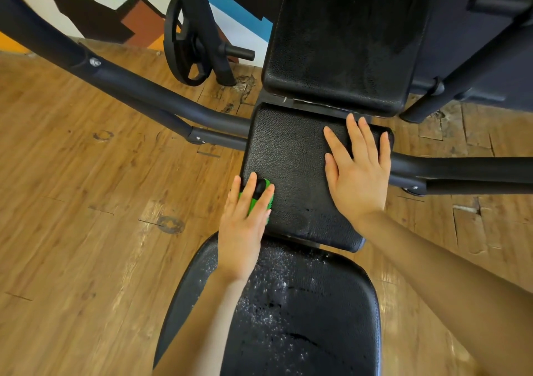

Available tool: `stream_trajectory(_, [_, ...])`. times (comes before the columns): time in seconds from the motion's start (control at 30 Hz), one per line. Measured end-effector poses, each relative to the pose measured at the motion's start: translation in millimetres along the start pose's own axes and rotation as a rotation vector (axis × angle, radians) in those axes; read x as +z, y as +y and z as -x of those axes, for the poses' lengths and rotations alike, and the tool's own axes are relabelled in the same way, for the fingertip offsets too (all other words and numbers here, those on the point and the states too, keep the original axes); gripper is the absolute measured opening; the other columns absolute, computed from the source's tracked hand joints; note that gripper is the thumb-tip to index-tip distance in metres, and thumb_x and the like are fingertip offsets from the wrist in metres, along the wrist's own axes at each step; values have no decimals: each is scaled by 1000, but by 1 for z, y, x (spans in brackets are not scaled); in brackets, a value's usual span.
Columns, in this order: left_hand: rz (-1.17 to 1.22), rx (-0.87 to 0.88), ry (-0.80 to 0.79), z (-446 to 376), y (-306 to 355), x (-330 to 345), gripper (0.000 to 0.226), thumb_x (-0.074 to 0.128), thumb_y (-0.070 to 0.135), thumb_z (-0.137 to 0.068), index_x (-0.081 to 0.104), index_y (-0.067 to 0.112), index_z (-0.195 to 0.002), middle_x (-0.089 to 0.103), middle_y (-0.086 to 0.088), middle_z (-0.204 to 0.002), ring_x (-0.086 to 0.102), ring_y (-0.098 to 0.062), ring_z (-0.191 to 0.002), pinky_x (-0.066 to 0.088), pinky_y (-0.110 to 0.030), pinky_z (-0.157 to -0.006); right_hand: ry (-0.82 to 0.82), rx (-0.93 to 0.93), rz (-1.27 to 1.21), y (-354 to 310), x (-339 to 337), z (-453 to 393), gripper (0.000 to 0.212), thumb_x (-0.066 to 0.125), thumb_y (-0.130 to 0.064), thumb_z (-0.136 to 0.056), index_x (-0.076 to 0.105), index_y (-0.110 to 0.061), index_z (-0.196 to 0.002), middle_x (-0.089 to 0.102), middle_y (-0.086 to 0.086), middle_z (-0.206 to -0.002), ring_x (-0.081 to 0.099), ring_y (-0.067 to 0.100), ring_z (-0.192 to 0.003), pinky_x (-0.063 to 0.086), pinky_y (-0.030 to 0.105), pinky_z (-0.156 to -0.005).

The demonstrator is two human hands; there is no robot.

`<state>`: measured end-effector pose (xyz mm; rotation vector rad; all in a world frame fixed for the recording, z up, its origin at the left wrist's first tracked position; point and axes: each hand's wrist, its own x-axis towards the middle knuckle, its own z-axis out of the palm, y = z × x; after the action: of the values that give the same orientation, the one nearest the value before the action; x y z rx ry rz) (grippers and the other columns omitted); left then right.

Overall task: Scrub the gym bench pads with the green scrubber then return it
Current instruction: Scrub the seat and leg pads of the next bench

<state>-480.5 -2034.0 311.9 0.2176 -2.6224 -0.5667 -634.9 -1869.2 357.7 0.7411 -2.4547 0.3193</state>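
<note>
Three black padded bench sections run away from me: a near pad [317, 318] speckled with white foam or droplets, a middle pad [294, 168], and a far pad [346, 38]. My left hand [245, 225] presses the green scrubber [255, 202], with its black knob between my fingers, onto the near-left corner of the middle pad. Fingers spread, my right hand [357, 173] lies flat on the right side of that same pad and holds nothing.
Black frame tubes [138, 87] cross left and right of the bench. A weight plate [184, 43] hangs on a peg at the back left. Worn wooden floor [86, 231] surrounds the bench, with a painted wall behind.
</note>
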Motion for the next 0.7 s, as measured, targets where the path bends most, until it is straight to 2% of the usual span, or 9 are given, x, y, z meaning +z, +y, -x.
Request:
stream_trajectory(0.1, [-18,-98,12,2,14,3,40,41,25,-102,49,17,-140,36,-12,-154,19,-38,-146,37,-60,-107,0,4,2,0,-1,0,41,40,-28,-103,50,-22,-143,37,14,-154,30,31,-145,13,53,-119])
stream_trajectory(0.17, [-102,-110,-10,4,25,7,46,53,16,-98,42,20,-143,32,-11,-156,17,-39,-146,29,-64,-109,-6,6,2,-1,-2,-1,42,39,-29,-103,50,-22,-143,37,14,-154,30,31,-145,14,53,-119])
stream_trajectory(0.27, [-175,-79,-63,5,39,12,69,71,6,-85,38,21,-144,28,-10,-157,16,-39,-147,20,-64,-113,-10,6,6,-1,-2,-1,42,38,-29,-103,49,-22,-143,37,14,-154,30,30,-145,14,54,-119])
stream_trajectory(0.4, [-179,18,-96,5,51,16,77,76,7,-81,38,23,-145,26,-6,-158,14,-36,-148,14,-59,-117,-11,4,10,-1,-2,0,42,38,-29,-103,49,-22,-143,37,14,-154,29,30,-145,13,53,-119])
stream_trajectory(0.6, [-202,71,-85,4,36,9,64,71,14,-86,42,25,-142,33,-4,-156,23,-32,-146,19,-58,-116,-9,7,-1,-1,-3,-1,41,40,-28,-103,50,-22,-143,38,14,-154,30,30,-145,12,52,-119])
stream_trajectory(0.7, [-166,22,-49,4,20,5,50,57,18,-92,43,23,-140,36,-6,-154,25,-33,-145,23,-59,-114,-8,9,-19,-1,-3,-1,41,41,-27,-103,50,-21,-142,38,14,-153,30,31,-145,13,53,-119])
